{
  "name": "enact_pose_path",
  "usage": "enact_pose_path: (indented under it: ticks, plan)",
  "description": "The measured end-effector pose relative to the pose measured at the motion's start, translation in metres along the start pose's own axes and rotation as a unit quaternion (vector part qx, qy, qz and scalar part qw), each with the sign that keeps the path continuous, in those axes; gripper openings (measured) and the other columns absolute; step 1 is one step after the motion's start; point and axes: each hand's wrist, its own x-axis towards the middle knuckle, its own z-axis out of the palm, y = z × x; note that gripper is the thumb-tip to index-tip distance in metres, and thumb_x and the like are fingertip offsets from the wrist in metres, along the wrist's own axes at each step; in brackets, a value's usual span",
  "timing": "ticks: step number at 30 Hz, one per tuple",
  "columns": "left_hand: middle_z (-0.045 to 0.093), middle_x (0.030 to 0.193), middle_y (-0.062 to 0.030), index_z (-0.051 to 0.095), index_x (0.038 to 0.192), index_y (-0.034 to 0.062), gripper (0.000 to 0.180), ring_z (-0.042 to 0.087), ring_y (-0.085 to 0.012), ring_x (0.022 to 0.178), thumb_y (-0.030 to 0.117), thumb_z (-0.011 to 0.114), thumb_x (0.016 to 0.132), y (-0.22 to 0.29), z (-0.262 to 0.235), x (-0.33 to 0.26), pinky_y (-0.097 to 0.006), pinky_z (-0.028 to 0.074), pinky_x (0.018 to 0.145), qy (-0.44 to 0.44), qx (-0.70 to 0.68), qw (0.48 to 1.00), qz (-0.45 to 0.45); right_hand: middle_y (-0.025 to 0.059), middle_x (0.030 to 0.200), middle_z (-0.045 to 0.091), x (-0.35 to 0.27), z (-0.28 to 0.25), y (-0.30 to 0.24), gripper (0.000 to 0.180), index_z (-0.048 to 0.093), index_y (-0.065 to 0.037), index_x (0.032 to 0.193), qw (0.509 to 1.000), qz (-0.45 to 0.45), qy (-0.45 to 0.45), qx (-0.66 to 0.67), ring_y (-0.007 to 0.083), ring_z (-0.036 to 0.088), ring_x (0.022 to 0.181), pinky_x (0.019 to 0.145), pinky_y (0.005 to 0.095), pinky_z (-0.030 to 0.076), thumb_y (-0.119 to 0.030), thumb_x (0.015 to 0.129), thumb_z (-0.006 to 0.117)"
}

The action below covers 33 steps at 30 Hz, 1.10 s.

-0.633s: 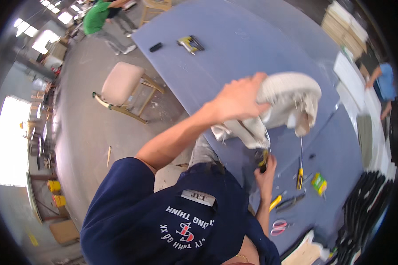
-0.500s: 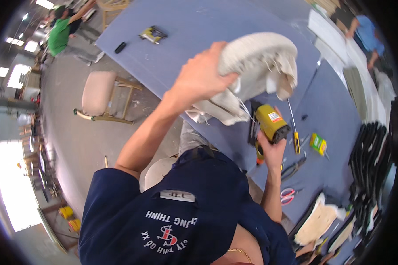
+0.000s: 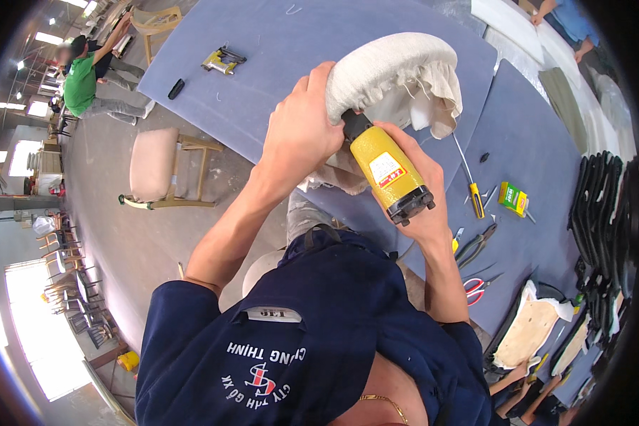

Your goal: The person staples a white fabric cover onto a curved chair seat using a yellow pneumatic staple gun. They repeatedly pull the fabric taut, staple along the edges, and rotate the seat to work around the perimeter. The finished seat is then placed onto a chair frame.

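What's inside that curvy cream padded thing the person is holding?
Inside the cream padded piece, ruffled cloth edges and a white patch show. The left hand and yellow tool cover part of it, so what's behind them is hidden.

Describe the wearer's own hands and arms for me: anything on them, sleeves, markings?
The left hand and right hand are ungloved; no watch or cable shows on either wrist. The forearms are uncovered below short, plain navy-blue fabric sleeves. These belong to a navy-blue shirt with white lettering and a red-and-white emblem.
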Motion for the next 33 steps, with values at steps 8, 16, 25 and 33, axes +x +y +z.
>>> enact_pose_path:
  ticks: [8,16,25,33]
  plan:
    - [0.034,0.166,-0.0225,0.02,0.165,-0.0022,0.106,0.035,-0.0284,0.153,0.045,0.079,0.09,-0.059,-0.026,0.017,-0.039,0.029,0.125,-0.304,-0.387,0.869,0.047,0.0176,0.122,0.072,-0.017,-0.023,0.015,0.07,0.059,0.002,0.141,1.0,-0.013,-0.009,-0.011,0.0264,0.071,0.109,0.099,0.0338,0.051,-0.012,0.074,0.077]
    - [0.035,0.165,-0.0186,0.022,0.165,-0.0008,0.119,0.032,-0.0285,0.153,0.065,0.079,0.083,-0.053,-0.019,0.025,-0.04,0.028,0.125,-0.393,-0.399,0.828,0.021,0.0168,0.123,0.072,-0.022,-0.026,0.008,0.068,0.06,0.002,0.139,0.999,0.032,-0.015,0.004,0.0254,0.071,0.11,0.101,0.0334,0.05,-0.01,0.074,0.075]
    - [0.057,0.145,-0.0266,0.032,0.16,0.0043,0.091,0.058,-0.0422,0.133,0.04,0.077,0.089,-0.013,-0.025,-0.002,-0.045,0.045,0.112,-0.186,-0.106,0.975,0.061,0.0162,0.125,0.072,-0.027,-0.018,0.013,0.068,0.059,0.004,0.14,1.0,0.001,0.01,0.001,0.0235,0.071,0.111,0.101,0.0334,0.049,-0.012,0.076,0.076]
    - [0.064,0.137,-0.0244,0.046,0.151,0.0055,0.074,0.061,-0.0423,0.129,0.015,0.072,0.083,-0.003,-0.01,-0.013,-0.044,0.048,0.108,-0.074,-0.119,0.99,0.022,0.0181,0.116,0.072,-0.033,-0.01,-0.002,0.068,0.06,0.001,0.142,0.994,-0.042,0.021,-0.102,0.0289,0.073,0.1,0.089,0.0317,0.053,-0.012,0.078,0.082]
